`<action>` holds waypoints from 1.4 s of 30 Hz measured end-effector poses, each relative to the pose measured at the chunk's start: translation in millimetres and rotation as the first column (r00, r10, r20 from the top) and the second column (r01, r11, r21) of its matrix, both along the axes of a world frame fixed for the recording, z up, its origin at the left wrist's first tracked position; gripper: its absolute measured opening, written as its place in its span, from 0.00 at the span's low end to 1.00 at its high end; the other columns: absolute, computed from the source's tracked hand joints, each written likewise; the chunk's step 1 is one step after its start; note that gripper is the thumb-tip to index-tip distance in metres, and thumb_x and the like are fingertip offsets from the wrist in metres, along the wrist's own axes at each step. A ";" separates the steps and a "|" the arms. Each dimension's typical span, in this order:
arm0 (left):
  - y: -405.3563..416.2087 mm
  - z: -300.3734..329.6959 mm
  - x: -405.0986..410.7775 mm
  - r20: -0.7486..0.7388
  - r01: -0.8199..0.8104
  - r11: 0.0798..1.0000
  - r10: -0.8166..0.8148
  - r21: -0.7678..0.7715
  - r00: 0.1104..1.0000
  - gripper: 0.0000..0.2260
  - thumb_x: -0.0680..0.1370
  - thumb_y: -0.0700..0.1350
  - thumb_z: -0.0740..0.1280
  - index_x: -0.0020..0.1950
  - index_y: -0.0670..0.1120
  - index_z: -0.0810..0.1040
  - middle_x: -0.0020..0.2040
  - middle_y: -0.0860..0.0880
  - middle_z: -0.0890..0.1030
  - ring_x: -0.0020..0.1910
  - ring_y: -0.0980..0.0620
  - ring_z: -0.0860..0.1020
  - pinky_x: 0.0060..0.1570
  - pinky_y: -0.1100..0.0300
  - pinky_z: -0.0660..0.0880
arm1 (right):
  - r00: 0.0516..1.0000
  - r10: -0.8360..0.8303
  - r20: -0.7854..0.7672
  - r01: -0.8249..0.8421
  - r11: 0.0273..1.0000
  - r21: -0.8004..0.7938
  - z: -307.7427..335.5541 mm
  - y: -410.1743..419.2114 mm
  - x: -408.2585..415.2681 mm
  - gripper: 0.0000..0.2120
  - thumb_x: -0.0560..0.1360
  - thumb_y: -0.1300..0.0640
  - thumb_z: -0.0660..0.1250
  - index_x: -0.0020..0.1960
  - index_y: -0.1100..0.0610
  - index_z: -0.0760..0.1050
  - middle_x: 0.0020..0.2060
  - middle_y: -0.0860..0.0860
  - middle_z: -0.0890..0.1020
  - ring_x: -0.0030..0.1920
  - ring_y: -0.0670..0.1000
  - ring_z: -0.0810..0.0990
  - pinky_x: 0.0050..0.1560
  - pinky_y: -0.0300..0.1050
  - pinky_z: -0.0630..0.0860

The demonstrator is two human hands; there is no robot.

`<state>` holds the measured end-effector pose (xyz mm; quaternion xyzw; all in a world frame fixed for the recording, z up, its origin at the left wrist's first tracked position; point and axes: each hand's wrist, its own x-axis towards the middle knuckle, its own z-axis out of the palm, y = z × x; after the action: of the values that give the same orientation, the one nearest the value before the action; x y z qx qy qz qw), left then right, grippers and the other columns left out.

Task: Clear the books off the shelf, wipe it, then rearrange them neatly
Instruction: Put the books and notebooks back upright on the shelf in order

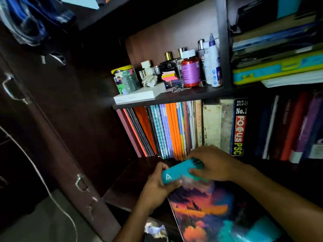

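Note:
A row of upright books [174, 130] fills the lower shelf, from thin orange and blue notebooks at the left to thick volumes such as the FOCUS PSC book [238, 128] at the right. In front of them both hands hold a teal oblong case [181, 171]. My left hand [157, 184] grips its near end. My right hand [212, 163] grips its far end from above. Under the hands lies a large flat book with a colourful landscape cover [206, 213], tilted toward me.
The upper shelf [183, 96] carries bottles, a jar [125, 78], sticky notes and a white box [136, 96]. More books are stacked flat at upper right [279, 55]. A dark cupboard door with metal handles [81, 182] stands at left, and a white cable [40, 173] hangs beside it.

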<state>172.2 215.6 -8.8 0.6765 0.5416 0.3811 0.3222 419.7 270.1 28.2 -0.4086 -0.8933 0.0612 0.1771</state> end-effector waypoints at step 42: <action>-38.6 -2.9 9.9 0.395 -0.668 0.722 0.569 0.180 0.721 0.06 0.80 0.48 0.70 0.55 0.59 0.79 0.53 0.57 0.84 0.53 0.58 0.82 0.54 0.57 0.76 | 0.696 -0.261 -0.669 0.265 0.959 -0.099 -13.1 5.4 -101.1 0.52 0.77 0.49 0.68 0.77 0.37 0.27 0.69 0.58 0.74 0.38 0.49 0.81 0.36 0.50 0.82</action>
<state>182.1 177.0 -11.7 0.4258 0.6131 0.6493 0.1452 318.6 275.5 15.1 -0.4811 -0.7000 0.1772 0.4971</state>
